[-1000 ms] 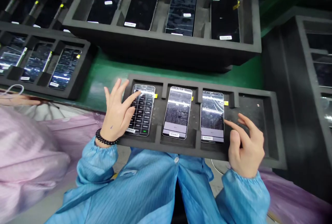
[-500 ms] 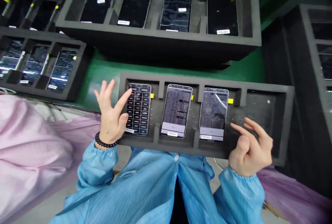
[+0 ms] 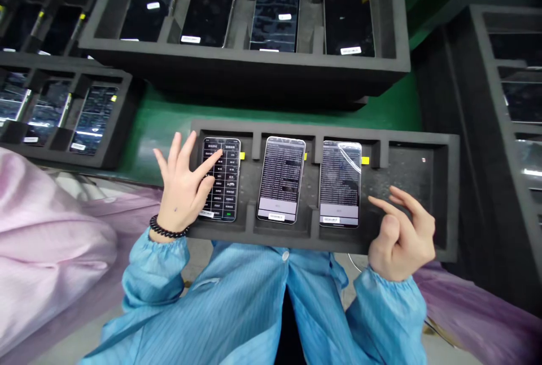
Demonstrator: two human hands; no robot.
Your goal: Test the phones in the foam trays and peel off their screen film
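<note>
In front of me lies a black foam tray (image 3: 452, 196) with three lit phones in its slots. My left hand (image 3: 182, 184) has its fingers spread, and its index fingertip is over the upper part of the left phone (image 3: 228, 184), whose dark screen carries a grid of buttons. Whether the fingertip touches the glass I cannot tell. The middle phone (image 3: 280, 179) and the right phone (image 3: 340, 184) display lines of text above a pale bar. My right hand (image 3: 404, 235) hovers over the rightmost slot, beside the right phone, index finger stretched out, holding nothing.
A raised black tray (image 3: 237, 57) with several dark phones stands behind mine on the green table (image 3: 178, 108). More phone trays (image 3: 108, 156) are at the left, and a stack of trays (image 3: 466, 60) is at the right. Pink-purple clothing (image 3: 51, 258) shows at the left.
My left index finger has shifted right across the top of the left phone's screen. My right hand keeps its pose. The whole view has shifted slightly.
</note>
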